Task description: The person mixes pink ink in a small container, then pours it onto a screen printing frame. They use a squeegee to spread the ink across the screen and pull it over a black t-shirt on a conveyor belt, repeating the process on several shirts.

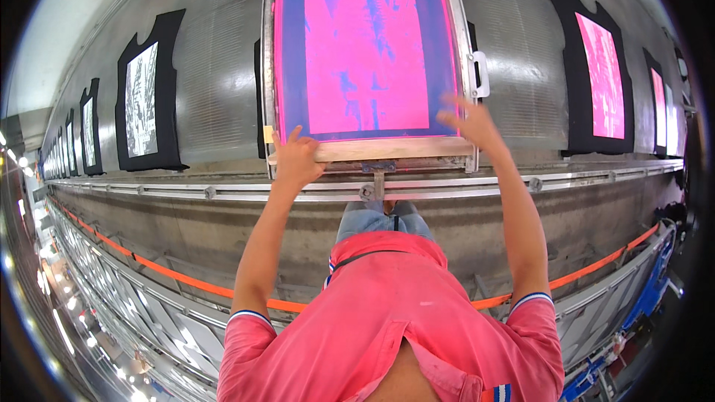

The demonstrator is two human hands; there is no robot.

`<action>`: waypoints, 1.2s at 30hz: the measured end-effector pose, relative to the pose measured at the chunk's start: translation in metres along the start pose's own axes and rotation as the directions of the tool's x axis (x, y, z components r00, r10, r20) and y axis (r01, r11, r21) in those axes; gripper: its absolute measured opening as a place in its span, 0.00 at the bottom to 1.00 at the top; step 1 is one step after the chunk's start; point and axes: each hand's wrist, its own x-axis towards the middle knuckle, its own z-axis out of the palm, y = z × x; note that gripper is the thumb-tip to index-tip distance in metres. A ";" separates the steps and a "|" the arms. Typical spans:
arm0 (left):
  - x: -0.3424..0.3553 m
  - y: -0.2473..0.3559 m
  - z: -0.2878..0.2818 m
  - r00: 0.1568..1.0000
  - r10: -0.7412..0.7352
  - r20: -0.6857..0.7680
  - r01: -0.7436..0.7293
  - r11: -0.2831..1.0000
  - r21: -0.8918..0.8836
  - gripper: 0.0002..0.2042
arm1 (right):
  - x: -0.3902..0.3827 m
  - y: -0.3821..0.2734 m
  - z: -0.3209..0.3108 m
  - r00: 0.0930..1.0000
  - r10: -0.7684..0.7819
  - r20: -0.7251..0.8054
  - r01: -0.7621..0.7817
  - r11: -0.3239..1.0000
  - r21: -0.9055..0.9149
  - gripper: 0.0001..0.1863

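Note:
A screen-printing frame lies in front of me, its mesh showing a large pink image area inside a blue border. Along its near side rests a wooden squeegee. My left hand is at the squeegee's left end, its fingers curled over the wood, with part of the grip hidden. Above the frame's near right corner hovers my right hand, blurred by motion. Its fingers look spread and hold nothing. A white handle sticks out from the frame's right side, just beyond that hand.
Black shirts lie on the long grey table: one with a grey-and-white print at left, one with a pink print at right. A metal rail runs along the table's near edge. Behind me stretches an orange strip.

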 end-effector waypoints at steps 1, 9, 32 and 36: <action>0.002 0.011 0.001 1.000 0.007 -0.021 -0.007 1.000 -0.026 0.18 | 0.020 0.013 -0.009 0.973 -0.027 -0.228 -0.008 0.988 -0.152 0.36; 0.018 0.079 0.020 0.998 0.057 -0.018 -0.059 0.985 -0.163 0.17 | 0.124 0.112 -0.034 0.797 0.284 -0.532 -0.304 0.951 0.053 0.21; 0.014 0.079 0.013 0.999 -0.007 -0.041 -0.001 0.981 -0.194 0.17 | 0.129 0.088 -0.040 0.799 0.284 -0.529 -0.309 0.950 0.043 0.15; 0.017 0.090 0.009 1.000 0.018 0.017 -0.017 0.995 -0.096 0.20 | 0.129 0.092 -0.038 0.797 0.258 -0.545 -0.303 0.953 0.008 0.16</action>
